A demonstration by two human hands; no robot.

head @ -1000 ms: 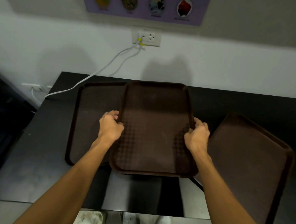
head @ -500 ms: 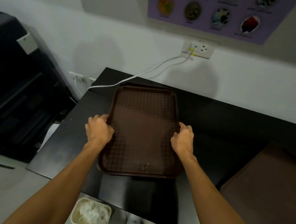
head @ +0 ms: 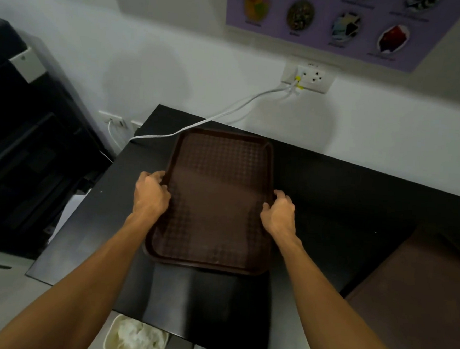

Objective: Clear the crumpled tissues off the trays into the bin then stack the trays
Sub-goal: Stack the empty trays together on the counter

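Tray [head: 216,200]: brown, flat on the black table [head: 344,198] near the wall, with a second rim showing beneath it.
Left hand [head: 151,193]: fingers [head: 156,175] curled around the tray's left rim.
Right hand [head: 278,213]: fingers gripped its right rim.
Other tray [head: 419,296]: lay well apart, at the right.
Bin [head: 111,337]: stood on the floor below the table's near edge and held crumpled tissues [head: 137,337].

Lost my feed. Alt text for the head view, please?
The left hand and right hand grip the long edges of a brown tray over the black table. A second tray lies at right; a bin holding crumpled tissues stands below.
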